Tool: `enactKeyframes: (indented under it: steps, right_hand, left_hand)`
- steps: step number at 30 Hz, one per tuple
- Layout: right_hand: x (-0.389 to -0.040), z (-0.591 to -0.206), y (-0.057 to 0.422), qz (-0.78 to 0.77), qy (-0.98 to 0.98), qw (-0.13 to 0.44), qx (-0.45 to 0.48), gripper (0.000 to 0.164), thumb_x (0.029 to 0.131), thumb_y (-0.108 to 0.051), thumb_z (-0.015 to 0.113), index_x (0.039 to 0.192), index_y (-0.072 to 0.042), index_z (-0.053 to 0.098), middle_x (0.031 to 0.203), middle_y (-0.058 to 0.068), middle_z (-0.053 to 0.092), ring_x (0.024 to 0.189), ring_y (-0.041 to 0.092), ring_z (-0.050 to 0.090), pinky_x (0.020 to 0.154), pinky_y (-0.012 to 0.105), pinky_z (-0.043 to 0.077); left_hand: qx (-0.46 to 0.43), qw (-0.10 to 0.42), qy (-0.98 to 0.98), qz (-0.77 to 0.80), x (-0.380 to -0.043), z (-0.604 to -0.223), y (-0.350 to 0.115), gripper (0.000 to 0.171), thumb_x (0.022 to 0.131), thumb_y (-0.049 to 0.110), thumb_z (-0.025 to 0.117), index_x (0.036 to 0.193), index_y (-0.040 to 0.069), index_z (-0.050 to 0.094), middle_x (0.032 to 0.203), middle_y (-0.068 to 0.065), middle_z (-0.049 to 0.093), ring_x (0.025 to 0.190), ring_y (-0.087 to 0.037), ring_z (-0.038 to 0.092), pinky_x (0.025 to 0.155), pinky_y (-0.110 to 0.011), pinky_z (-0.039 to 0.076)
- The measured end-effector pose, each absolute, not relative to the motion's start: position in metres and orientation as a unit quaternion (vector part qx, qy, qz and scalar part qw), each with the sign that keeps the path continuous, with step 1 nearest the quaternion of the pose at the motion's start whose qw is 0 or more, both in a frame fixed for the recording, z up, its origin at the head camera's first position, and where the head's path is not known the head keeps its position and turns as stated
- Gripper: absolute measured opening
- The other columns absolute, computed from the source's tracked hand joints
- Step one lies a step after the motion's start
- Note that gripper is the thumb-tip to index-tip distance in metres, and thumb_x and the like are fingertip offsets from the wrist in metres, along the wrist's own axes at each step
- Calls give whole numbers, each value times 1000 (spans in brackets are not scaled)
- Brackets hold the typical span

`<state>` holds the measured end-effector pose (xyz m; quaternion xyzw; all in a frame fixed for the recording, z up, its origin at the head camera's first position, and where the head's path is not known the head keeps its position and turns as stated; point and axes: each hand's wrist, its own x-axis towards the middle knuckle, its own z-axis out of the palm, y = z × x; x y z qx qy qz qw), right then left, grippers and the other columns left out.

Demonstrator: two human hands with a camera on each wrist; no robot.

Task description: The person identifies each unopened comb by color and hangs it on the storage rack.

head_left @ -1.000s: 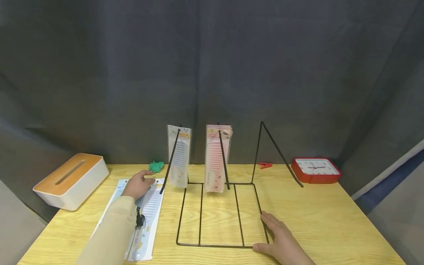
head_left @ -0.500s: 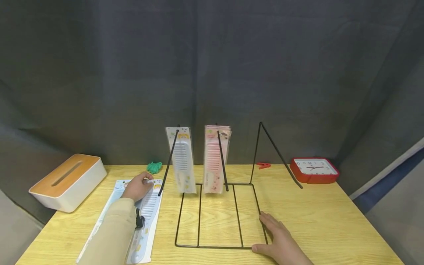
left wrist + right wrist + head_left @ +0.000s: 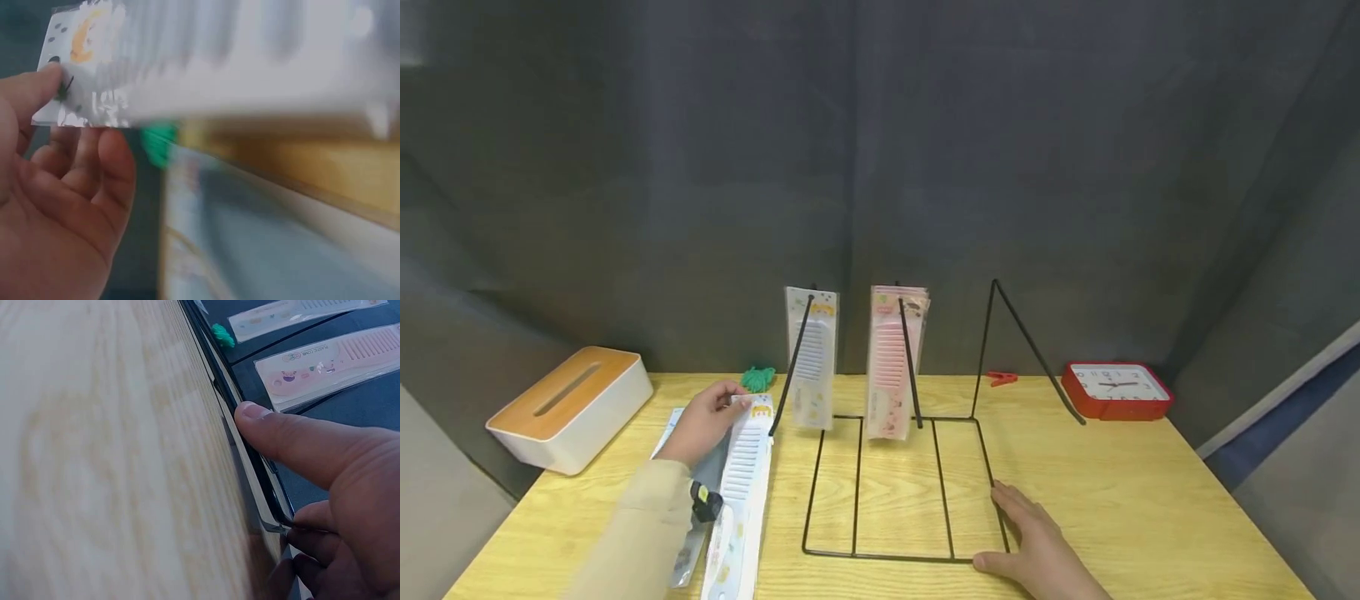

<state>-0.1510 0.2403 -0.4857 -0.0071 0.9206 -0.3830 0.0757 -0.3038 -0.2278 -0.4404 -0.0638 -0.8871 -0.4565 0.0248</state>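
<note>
My left hand (image 3: 700, 425) pinches the top of a packaged light-blue comb (image 3: 745, 475), its near end low by the table. In the left wrist view the thumb lies on the clear wrapper's corner, with fingers behind. Beneath lies another blue packaged comb (image 3: 685, 567), partly hidden by the arm. My right hand (image 3: 1037, 542) touches the front right corner of a black wire display rack (image 3: 898, 557), fingers along the side bar and thumb at the front bar. One blue packaged comb (image 3: 810, 392) hangs on the left hook; pink packaged combs (image 3: 886, 408) hang on the middle one.
The rack's right hook (image 3: 1037, 350) juts forward bare. A white tissue box (image 3: 598, 417) with a wooden lid stands at left, and a red clock (image 3: 1120, 408) at right. Green string (image 3: 757, 379) and a red clip (image 3: 1002, 378) lie along the back edge.
My left hand has taken hold of the top blue comb and raised its top end off the one beneath, shifting it slightly right. The right hand stays at the rack corner.
</note>
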Motion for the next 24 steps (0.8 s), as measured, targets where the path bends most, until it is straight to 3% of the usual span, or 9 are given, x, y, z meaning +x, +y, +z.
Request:
enactKeyframes:
  steps: [6,10,15,24]
  right_hand:
    - [-150,-486,243,-389,918,73,-13,106,70,-48,88,151,1,40,157,26,32,142,56,23,105,70,30]
    - [-150,-486,245,-388,919,69,-18,106,71,-47,88,151,1,40,157,26,33,141,56,24,105,70,30]
    - [-152,-486,244,-386,920,66,-18,107,69,-49,88,151,1,40,157,25,34,142,53,26,106,68,31]
    - [-151,-486,241,-380,922,68,-21,105,70,-48,88,150,1,41,157,26,34,141,57,25,105,70,30]
  left_hand:
    - [-143,21,-828,-542,-251,-385,-214,24,100,24,65,114,5,61,94,-6,63,82,-18,58,74,-30,51]
    - [-260,25,-742,-618,-211,-357,-205,6,100,5,61,105,5,62,92,-1,60,81,-12,58,73,-26,51]
    - [-381,35,-653,-654,-177,-333,-190,21,97,-11,55,103,8,63,94,2,58,83,-12,55,72,-25,49]
    - [-372,91,-653,-654,-162,-320,-173,8,97,2,65,99,10,64,94,-1,59,81,-9,55,68,-22,47]
